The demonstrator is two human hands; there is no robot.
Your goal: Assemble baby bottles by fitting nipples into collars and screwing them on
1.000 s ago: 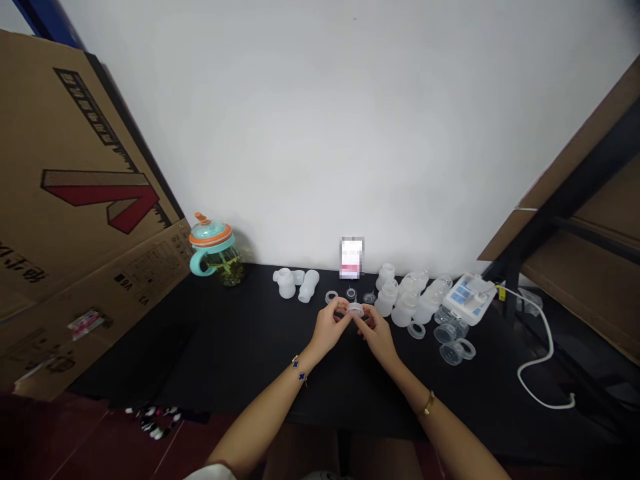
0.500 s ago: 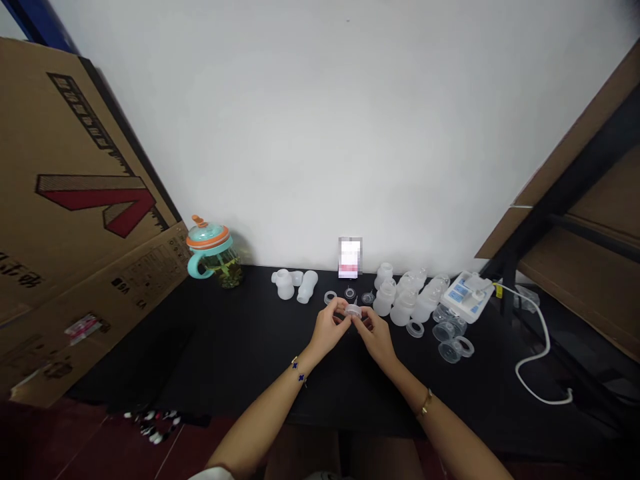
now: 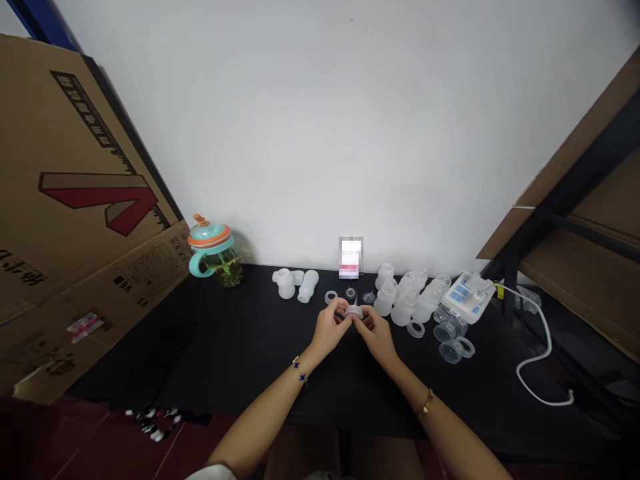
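a black bench [image 3: 240, 360] meets the wall, with a cardboard box [image 3: 75, 220] leaning at its left edge and white bottles [image 3: 405, 297] clustered back right. at the back middle, the left hand [image 3: 330, 328] and right hand [image 3: 376, 333] meet, both sets of fingertips pinching a small clear round part [image 3: 355, 311] held between them.

Bare black table [image 3: 240, 347] left of the hands; white bottles [image 3: 407, 297] crowd the right.

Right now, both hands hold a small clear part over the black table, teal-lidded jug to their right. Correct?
No: the head view shows the teal-lidded jug left of them. Left hand and right hand hold the small clear part over the black table.
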